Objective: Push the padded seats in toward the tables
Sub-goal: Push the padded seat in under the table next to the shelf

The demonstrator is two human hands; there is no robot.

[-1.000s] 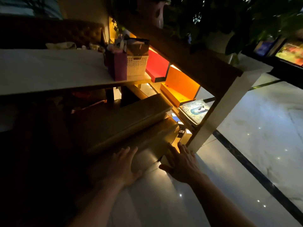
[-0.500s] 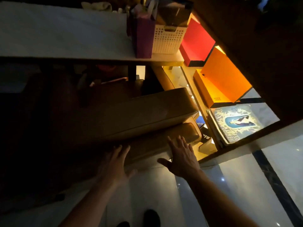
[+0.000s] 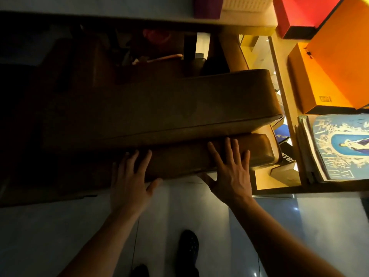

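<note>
Left hand [image 3: 129,182] and right hand [image 3: 232,172] flat, fingers spread, gripping nothing, pressing the near edge of the padded seat [image 3: 159,108]. Seat sits partly under the counter [image 3: 99,5] (dim). Risk: uneven push skews its right end into the shelf [image 3: 283,80].

We see our left hand [image 3: 129,182] and right hand [image 3: 232,176] bare, no rings or watch, forearms unsleeved to the frame's edge. Below the hands, our dark perforated clog-style shoe [image 3: 187,248] shows; a second dark toe [image 3: 139,270] sits left of it.
</note>
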